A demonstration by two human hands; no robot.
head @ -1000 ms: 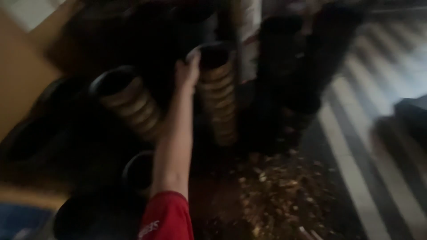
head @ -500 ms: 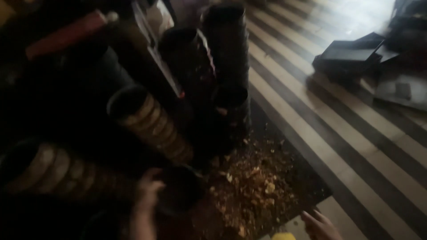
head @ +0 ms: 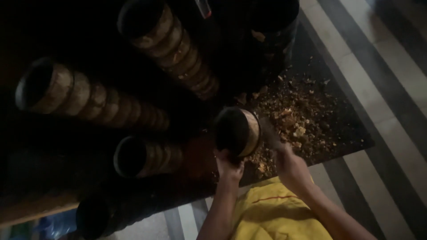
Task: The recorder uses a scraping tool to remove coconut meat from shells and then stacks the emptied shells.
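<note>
Gripping the lower rim of a dark round pot (head: 237, 132), the left hand (head: 229, 166) has its fingers curled closed around the edge. The right hand (head: 284, 155) is against the pot's right side; its grip is too blurred to tell. The pot tilts above a dark mat (head: 351, 129) strewn with crumbly debris (head: 298, 120), near stacks of pots (head: 178, 49).

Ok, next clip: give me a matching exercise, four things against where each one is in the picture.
Things:
1. single pot
2. crumbled debris
3. yellow cloth
4. striped floor

Places:
A. right side of the picture
B. scattered on the dark mat
C. held in both hands, left hand and right hand
D. bottom edge, under the forearms

Pairs: 1-C, 2-B, 3-D, 4-A
</note>
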